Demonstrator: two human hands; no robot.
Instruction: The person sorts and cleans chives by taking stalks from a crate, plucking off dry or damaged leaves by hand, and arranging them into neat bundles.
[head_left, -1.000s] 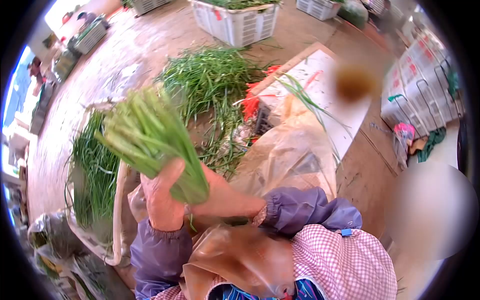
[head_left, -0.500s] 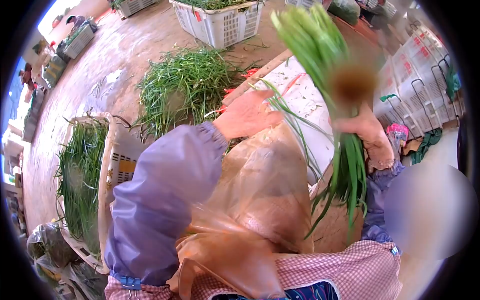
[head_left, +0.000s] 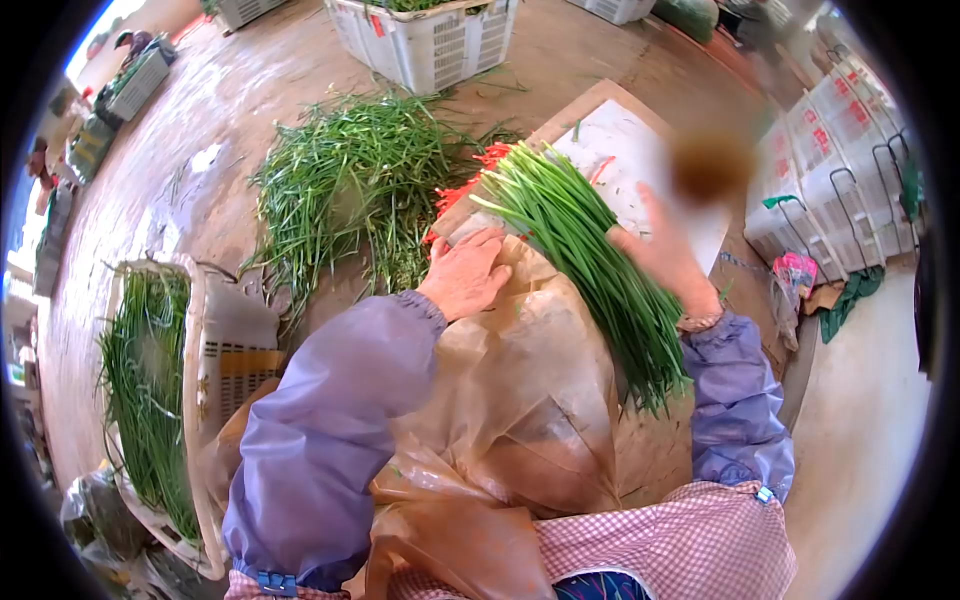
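A bundle of long green stalks (head_left: pixel 590 260) lies slantwise on the white-topped board (head_left: pixel 625 130), its pale ends toward the back left. My right hand (head_left: pixel 665 250) is at the bundle's right side, fingers apart, with the fingertips near the stalks. To the left of the bundle my left hand (head_left: pixel 466 272) rests at the board's edge, fingers spread, beside the translucent plastic sheet (head_left: pixel 530 370). Red ties (head_left: pixel 455 196) lie just behind that hand.
A loose heap of greens (head_left: pixel 350 170) lies on the floor behind. At left stands a crate (head_left: pixel 200 330) of long greens. A white crate (head_left: pixel 430 45) stands at the back, and stacked crates (head_left: pixel 835 180) at right. A person (head_left: pixel 128 42) sits far left.
The bundle has gone from my right hand's upright hold to lying on the board. My right hand has opened and moved left. My left hand has moved slightly left and down.
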